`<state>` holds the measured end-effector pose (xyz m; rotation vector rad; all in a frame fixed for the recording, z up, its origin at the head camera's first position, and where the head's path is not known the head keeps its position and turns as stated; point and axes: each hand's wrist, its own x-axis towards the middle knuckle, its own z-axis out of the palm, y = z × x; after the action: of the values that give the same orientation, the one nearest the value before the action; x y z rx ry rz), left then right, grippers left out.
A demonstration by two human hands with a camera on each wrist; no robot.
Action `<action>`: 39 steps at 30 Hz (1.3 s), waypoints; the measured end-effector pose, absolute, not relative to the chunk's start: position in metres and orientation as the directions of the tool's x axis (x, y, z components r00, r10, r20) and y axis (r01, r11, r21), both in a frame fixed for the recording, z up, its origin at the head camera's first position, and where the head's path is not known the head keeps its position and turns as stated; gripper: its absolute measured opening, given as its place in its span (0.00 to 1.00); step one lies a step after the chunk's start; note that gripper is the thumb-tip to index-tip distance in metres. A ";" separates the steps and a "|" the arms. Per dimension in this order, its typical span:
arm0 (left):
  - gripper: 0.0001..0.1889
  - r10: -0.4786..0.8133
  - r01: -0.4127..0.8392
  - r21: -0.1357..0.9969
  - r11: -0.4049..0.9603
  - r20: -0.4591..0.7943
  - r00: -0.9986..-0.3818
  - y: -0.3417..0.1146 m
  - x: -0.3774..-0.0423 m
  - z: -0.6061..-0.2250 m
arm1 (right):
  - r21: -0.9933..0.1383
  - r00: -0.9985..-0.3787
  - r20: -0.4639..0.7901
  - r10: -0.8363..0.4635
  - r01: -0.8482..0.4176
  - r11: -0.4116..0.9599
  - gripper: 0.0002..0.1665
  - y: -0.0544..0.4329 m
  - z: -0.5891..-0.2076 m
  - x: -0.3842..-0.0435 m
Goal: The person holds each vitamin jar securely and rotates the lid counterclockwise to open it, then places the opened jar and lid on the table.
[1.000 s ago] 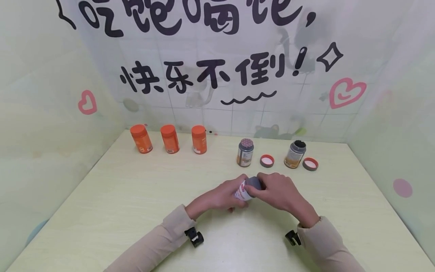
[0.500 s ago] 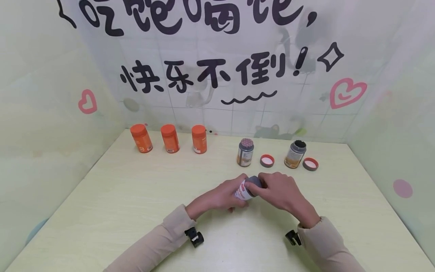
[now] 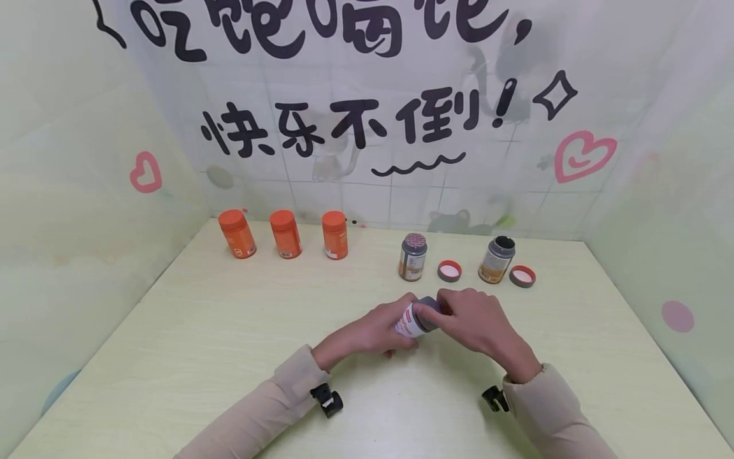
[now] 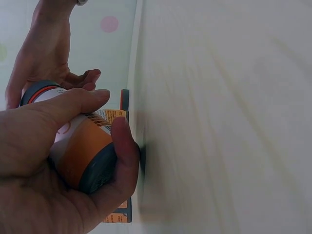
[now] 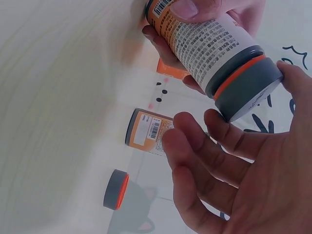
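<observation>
My left hand (image 3: 381, 330) grips the body of a supplement bottle (image 3: 409, 323) with a white and orange label, tilted toward the right. At its upper end sits a dark grey cap (image 5: 251, 90), with an orange band along the lower edge. My right hand (image 3: 474, 323) pinches this cap between thumb and index finger; in the right wrist view its other fingers are spread loosely below. The left wrist view shows the left thumb and fingers curled round the bottle, near its dark base (image 4: 100, 170).
Behind the hands stand a bottle with a patterned seal (image 3: 413, 258) and an open bottle (image 3: 496, 260). Upturned caps (image 3: 450, 271) lie beside them. An orange bottle (image 3: 335, 236) and two similar ones line the back left. A printed wall sheet (image 3: 355, 178) borders the table (image 3: 229, 338).
My right hand has shifted slightly up and to the right at the cap. The left hand and the bottle stay almost in place.
</observation>
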<state>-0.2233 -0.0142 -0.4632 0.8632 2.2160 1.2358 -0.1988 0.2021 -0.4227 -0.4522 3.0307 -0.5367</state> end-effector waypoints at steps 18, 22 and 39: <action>0.27 0.714 0.326 0.858 0.397 -0.066 -0.697 -0.016 -0.224 -0.465 | -0.359 -0.944 -0.001 -0.330 -0.308 0.881 0.32 0.204 -0.420 -0.199; 0.28 0.715 0.324 0.857 0.401 -0.072 -0.695 -0.015 -0.224 -0.465 | -0.366 -0.944 0.001 -0.331 -0.308 0.878 0.32 0.205 -0.422 -0.199; 0.27 0.716 0.335 0.850 0.407 -0.069 -0.694 -0.014 -0.227 -0.466 | -0.389 -0.941 -0.009 -0.337 -0.308 0.869 0.35 0.206 -0.419 -0.199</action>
<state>-0.2269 -0.0144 -0.4663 0.8988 2.2430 1.2104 -0.1995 0.2064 -0.4188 -0.5122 2.9622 -0.5967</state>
